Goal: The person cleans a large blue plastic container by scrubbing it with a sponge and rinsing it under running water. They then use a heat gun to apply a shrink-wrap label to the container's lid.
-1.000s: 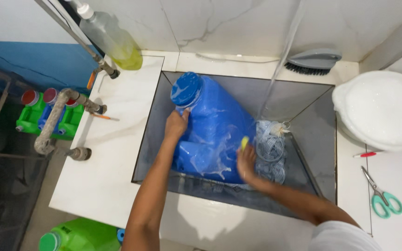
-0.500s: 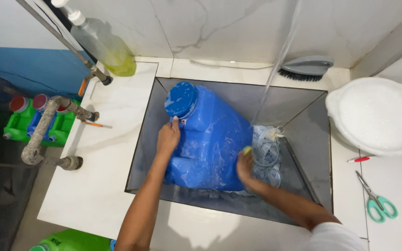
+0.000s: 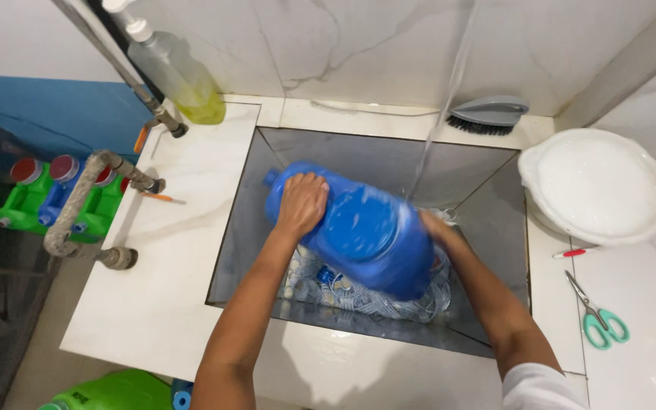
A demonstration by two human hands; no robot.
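A large blue plastic jug [image 3: 358,228] is lifted and tilted over the grey sunken sink [image 3: 487,205]. My left hand [image 3: 301,201] grips its upper end near the capped neck. My right hand [image 3: 434,228] holds the far lower side, partly hidden behind the jug. A thin stream of water [image 3: 438,114] falls from above onto the jug's right side. Under the jug lie crumpled clear plastic wrappers with blue print [image 3: 358,296].
A grey scrub brush [image 3: 489,114] lies on the back ledge. A white basin of foamy water [image 3: 597,186] stands at right, with green-handled scissors [image 3: 597,315] and a red pen [image 3: 577,251] nearby. A yellow-liquid bottle [image 3: 180,76], pipes [image 3: 89,205] and green and blue jugs [image 3: 47,193] are at left.
The blue jug has been raised off the sink floor and turned toward me, uncovering the wrappers below. My left hand moved to its neck end and my right hand went behind it.
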